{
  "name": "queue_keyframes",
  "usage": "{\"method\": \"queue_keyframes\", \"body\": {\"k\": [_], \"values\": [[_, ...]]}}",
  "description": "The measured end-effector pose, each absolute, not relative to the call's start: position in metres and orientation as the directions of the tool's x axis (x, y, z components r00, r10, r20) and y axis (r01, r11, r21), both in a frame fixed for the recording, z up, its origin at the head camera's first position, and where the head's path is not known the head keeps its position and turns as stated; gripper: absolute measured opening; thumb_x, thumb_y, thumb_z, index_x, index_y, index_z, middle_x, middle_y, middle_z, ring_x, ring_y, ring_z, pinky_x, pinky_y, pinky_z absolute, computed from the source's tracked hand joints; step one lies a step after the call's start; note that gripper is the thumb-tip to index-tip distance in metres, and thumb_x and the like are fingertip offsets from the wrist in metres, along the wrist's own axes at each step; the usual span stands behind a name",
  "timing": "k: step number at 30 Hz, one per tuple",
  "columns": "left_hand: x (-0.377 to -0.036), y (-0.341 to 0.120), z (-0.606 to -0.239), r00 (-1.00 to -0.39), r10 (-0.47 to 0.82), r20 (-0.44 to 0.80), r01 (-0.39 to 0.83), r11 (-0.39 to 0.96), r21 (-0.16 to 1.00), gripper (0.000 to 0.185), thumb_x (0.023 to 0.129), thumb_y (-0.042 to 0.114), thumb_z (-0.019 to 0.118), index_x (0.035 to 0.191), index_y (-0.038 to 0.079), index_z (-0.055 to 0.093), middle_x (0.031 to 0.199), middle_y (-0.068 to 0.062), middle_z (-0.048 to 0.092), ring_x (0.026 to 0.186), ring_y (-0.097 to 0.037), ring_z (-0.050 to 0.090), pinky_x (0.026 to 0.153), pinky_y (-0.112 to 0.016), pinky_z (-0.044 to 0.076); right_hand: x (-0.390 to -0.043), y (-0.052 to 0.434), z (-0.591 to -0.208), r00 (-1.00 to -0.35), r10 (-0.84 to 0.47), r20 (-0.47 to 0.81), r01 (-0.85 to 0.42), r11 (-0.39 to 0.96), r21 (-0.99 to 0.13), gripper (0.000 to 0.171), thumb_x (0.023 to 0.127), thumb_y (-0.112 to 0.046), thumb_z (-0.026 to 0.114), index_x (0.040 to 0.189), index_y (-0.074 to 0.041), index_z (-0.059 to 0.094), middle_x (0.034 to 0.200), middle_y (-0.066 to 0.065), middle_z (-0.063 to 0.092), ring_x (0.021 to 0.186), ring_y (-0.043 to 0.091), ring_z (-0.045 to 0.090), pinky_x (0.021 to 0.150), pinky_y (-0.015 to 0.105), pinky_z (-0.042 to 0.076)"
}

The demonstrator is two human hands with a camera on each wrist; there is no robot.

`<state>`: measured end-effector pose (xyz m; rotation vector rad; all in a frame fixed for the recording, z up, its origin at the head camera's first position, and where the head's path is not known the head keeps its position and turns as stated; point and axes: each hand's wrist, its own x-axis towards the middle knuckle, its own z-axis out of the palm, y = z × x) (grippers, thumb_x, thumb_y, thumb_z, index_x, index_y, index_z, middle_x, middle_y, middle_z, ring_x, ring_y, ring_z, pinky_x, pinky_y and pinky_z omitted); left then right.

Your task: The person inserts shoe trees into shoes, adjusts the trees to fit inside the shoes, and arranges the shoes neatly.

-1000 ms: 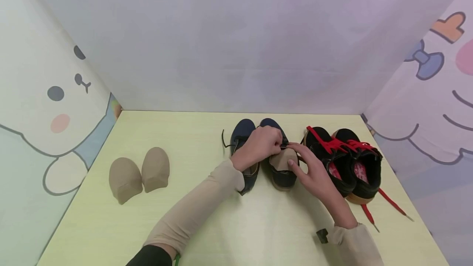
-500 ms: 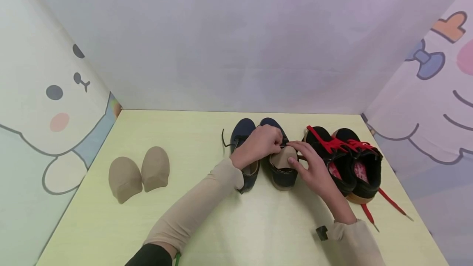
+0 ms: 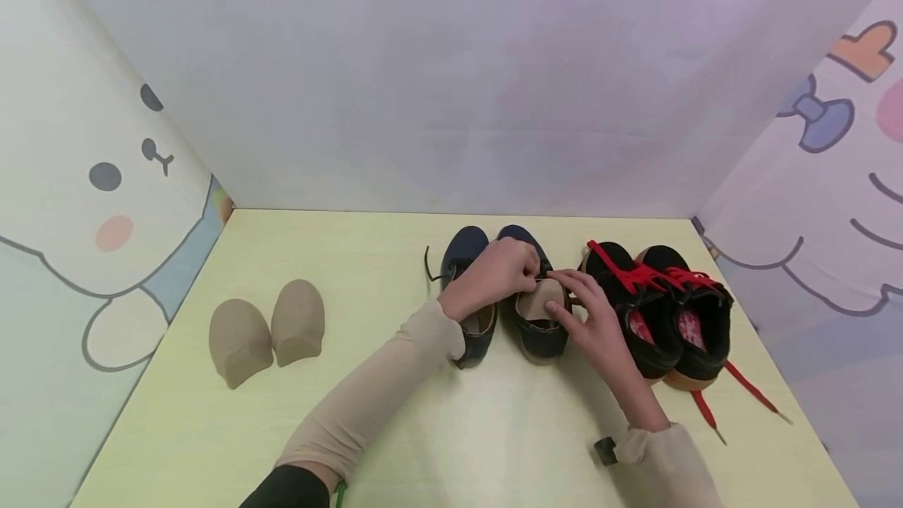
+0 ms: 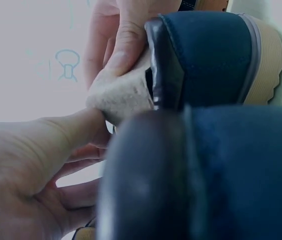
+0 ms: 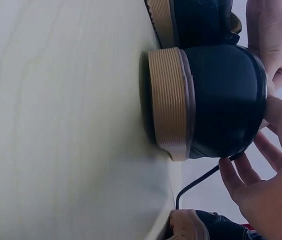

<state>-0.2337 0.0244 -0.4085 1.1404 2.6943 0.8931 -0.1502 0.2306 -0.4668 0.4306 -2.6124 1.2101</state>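
two navy shoes [image 3: 487, 288] mid-counter [image 3: 395, 429]; both hands, left [image 3: 494, 277] and right [image 3: 596, 320], pinch one tan insert [image 3: 536, 306] in the right-side shoe; two black red-laced sneakers [image 3: 663, 312]; two spare tan inserts [image 3: 268, 332] at left

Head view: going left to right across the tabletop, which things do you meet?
Pair of tan rounded shoe inserts → pair of navy blue shoes with tan soles, both hands at them → pair of black shoes with red laces.
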Motion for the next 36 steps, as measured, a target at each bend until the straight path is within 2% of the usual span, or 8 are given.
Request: {"method": "queue_keyframes", "body": {"k": [7,13,16,22,25,29,33,36], "values": [[-0.234,0.024,-0.408,-0.727,0.673,0.134,0.623,0.565,0.540,0.050,0.093,0.002,0.064,0.060,0.020,0.031,0.068,0.005,0.021,0.063,-0.010,0.024,0.060,-0.022,0.023,-0.140,0.239,-0.468,-0.952,-0.166,0.258,-0.307,0.475,-0.825,0.046,0.106,-0.013,0.060,0.151,-0.021,0.055,0.155,0.005,0.053,0.141,-0.002,0.045,0.106,0.010,0.043],[-0.235,0.023,-0.407,-0.734,0.668,0.124,0.610,0.569,0.551,0.050,0.093,0.003,0.065,0.059,0.020,0.032,0.066,0.006,0.021,0.061,-0.010,0.023,0.059,-0.022,0.024,-0.139,0.243,-0.470,-0.937,-0.211,0.280,-0.341,0.361,-0.868,0.053,0.101,0.002,0.062,0.152,-0.013,0.053,0.157,0.013,0.050,0.143,-0.006,0.042,0.108,0.012,0.044],[-0.236,0.022,-0.409,-0.732,0.669,0.127,0.612,0.565,0.554,0.049,0.093,0.004,0.065,0.057,0.020,0.035,0.065,0.006,0.027,0.063,-0.010,0.028,0.059,-0.021,0.026,-0.140,0.241,-0.469,-0.936,-0.209,0.284,-0.345,0.372,-0.862,0.054,0.100,0.003,0.063,0.151,-0.013,0.054,0.157,0.013,0.050,0.142,-0.007,0.043,0.108,0.012,0.045],[-0.237,0.020,-0.411,-0.724,0.675,0.143,0.617,0.542,0.570,0.046,0.091,0.004,0.067,0.056,0.020,0.044,0.073,0.004,0.053,0.072,-0.009,0.044,0.063,-0.020,0.033,-0.140,0.238,-0.468,-0.928,-0.202,0.314,-0.373,0.458,-0.807,0.057,0.098,0.005,0.065,0.150,-0.014,0.054,0.155,0.012,0.053,0.139,-0.009,0.043,0.106,0.014,0.048],[-0.237,0.020,-0.411,-0.726,0.671,0.148,0.618,0.544,0.567,0.045,0.091,0.004,0.067,0.055,0.020,0.046,0.074,0.004,0.056,0.073,-0.009,0.047,0.065,-0.021,0.035,-0.140,0.236,-0.468,-0.919,-0.203,0.337,-0.393,0.521,-0.757,0.059,0.097,0.007,0.066,0.150,-0.017,0.054,0.154,0.009,0.054,0.139,-0.004,0.046,0.104,0.028,0.055],[-0.235,0.020,-0.411,-0.737,0.658,0.154,0.616,0.560,0.554,0.041,0.093,0.005,0.067,0.057,0.020,0.053,0.071,0.008,0.056,0.070,-0.006,0.047,0.065,-0.020,0.035,-0.137,0.232,-0.463,-0.911,-0.206,0.358,-0.407,0.596,-0.693,0.059,0.097,0.009,0.064,0.148,-0.020,0.057,0.154,0.010,0.053,0.142,0.017,0.050,0.099,0.051,0.056],[-0.229,0.021,-0.409,-0.767,0.631,0.120,0.576,0.593,0.563,0.035,0.098,0.008,0.064,0.065,0.018,0.066,0.066,0.007,0.059,0.058,-0.006,0.040,0.061,-0.021,0.033,-0.133,0.220,-0.458,-0.925,-0.152,0.349,-0.361,0.638,-0.680,0.047,0.100,-0.004,0.066,0.144,-0.017,0.059,0.151,0.013,0.054,0.139,0.029,0.052,0.099,0.057,0.055],[-0.222,0.021,-0.407,-0.812,0.580,0.072,0.510,0.644,0.570,0.022,0.102,0.014,0.065,0.084,0.016,0.078,0.081,0.004,0.070,0.065,-0.006,0.050,0.064,-0.021,0.041,-0.132,0.207,-0.456,-0.930,-0.092,0.354,-0.319,0.681,-0.659,0.044,0.098,-0.017,0.073,0.139,-0.011,0.058,0.145,0.017,0.056,0.133,0.033,0.054,0.099,0.057,0.052]]}}
